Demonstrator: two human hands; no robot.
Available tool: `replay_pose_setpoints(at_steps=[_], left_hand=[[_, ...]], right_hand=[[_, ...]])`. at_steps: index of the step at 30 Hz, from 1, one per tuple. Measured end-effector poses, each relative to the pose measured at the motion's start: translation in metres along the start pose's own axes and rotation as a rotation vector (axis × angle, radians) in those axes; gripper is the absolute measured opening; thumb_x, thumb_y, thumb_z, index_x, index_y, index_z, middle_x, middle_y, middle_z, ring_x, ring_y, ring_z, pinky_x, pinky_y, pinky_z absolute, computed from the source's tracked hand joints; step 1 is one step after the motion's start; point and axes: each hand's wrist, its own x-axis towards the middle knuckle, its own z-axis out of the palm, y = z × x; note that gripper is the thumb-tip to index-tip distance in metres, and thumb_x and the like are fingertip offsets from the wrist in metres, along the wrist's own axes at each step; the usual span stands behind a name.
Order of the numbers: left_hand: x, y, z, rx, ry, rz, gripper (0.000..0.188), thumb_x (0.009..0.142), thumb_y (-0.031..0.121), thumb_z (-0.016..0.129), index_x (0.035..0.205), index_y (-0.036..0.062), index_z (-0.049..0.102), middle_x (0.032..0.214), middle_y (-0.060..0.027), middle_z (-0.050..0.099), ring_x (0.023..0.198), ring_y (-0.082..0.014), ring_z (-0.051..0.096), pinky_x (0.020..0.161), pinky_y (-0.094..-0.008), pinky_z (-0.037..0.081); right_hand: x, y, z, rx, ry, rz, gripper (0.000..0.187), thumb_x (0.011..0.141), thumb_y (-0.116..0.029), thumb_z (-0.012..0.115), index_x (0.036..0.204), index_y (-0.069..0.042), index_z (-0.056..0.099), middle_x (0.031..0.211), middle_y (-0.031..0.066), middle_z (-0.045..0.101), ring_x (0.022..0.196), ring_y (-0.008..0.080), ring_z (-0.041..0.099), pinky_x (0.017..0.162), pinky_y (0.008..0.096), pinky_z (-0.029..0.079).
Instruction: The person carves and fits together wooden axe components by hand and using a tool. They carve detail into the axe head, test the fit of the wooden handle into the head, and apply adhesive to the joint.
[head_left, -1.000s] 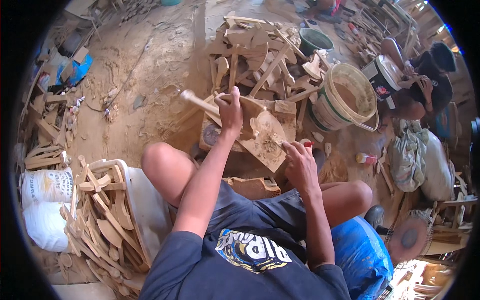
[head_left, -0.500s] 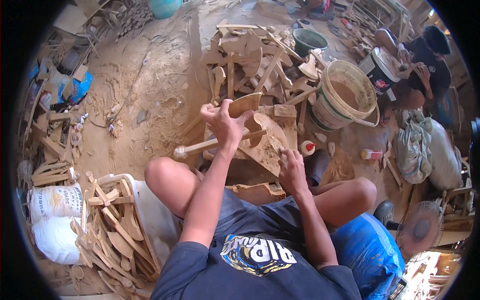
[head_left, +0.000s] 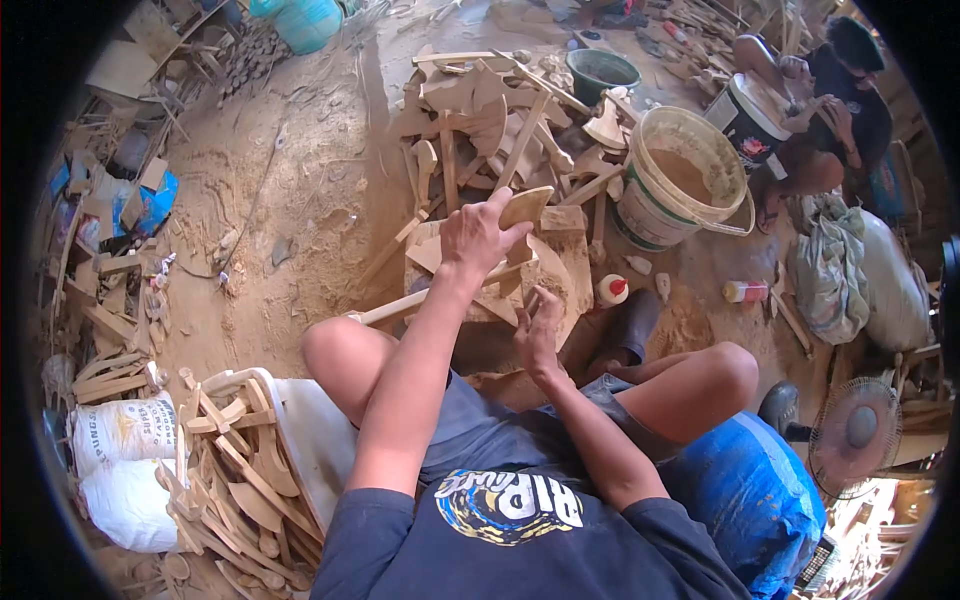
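My left hand is closed on a curved wooden piece and holds it over the work board, index finger stretched along it. Beneath this hand a long wooden stick slants toward my left knee, its end beside a curved wooden part. My right hand is just below that end, fingers bent but apart, with nothing visible in them. The wooden work board lies in front of my lap, dusted with sawdust. My left hand and wrist hide part of the stick.
Beyond the board lies a heap of cut wooden pieces. A dusty bucket and a red-capped white bottle stand to the right. Carved wood parts fill the lower left. Another person sits at far right, near a fan.
My left hand has moved slightly right with the curved piece, which is now tilted differently. My right hand has shifted left toward the stick's end, and its fingers have spread.
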Motion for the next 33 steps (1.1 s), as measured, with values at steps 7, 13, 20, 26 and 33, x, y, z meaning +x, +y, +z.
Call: replay_pose_setpoints(at_steps=[7,13,20,26,33], left_hand=[[0.006,-0.016,0.007,-0.027,0.039,-0.022,0.06,0.084,0.064,0.084,0.117,0.0162,0.069,0.088,-0.0174,0.08,0.087,-0.0433,0.077,0.072,-0.0546,0.06],[0.012,-0.005,0.008,0.008,0.022,-0.068,0.057,0.082,0.057,0.088,0.12,0.0182,0.07,0.089,-0.0182,0.08,0.088,-0.0429,0.078,0.074,-0.054,0.061],[0.008,-0.007,0.003,0.055,0.034,-0.083,0.058,0.083,0.06,0.086,0.12,0.0178,0.07,0.089,-0.0178,0.08,0.088,-0.0426,0.078,0.075,-0.0539,0.061],[0.001,0.001,0.003,0.061,0.05,-0.06,0.058,0.084,0.06,0.086,0.121,0.018,0.07,0.09,-0.0161,0.08,0.089,-0.041,0.078,0.075,-0.0527,0.062],[-0.002,0.011,0.003,0.04,0.054,-0.036,0.054,0.084,0.055,0.087,0.117,0.0163,0.07,0.09,-0.0152,0.08,0.088,-0.0391,0.078,0.073,-0.0518,0.061]], right_hand=[[0.009,-0.005,0.02,-0.073,-0.082,-0.006,0.051,0.1,0.003,0.062,0.148,0.003,0.046,0.135,0.0288,0.053,0.125,0.0479,0.054,0.109,0.0519,0.046],[0.01,-0.005,0.005,-0.24,-0.091,-0.096,0.048,0.098,0.005,0.058,0.145,0.009,0.049,0.133,0.0317,0.055,0.123,0.0505,0.056,0.107,0.0551,0.048],[0.034,-0.067,-0.052,-0.402,-0.258,0.05,0.037,0.094,-0.004,0.06,0.131,0.002,0.062,0.121,0.0253,0.063,0.11,0.0465,0.067,0.091,0.0541,0.058],[0.051,-0.068,-0.062,-0.444,-0.236,0.064,0.025,0.095,-0.011,0.058,0.116,-0.001,0.066,0.109,0.026,0.067,0.098,0.0482,0.071,0.084,0.056,0.06],[0.055,-0.068,-0.063,-0.469,-0.361,0.019,0.026,0.091,-0.01,0.06,0.114,0.002,0.066,0.109,0.0285,0.069,0.099,0.0485,0.073,0.087,0.0561,0.06]])
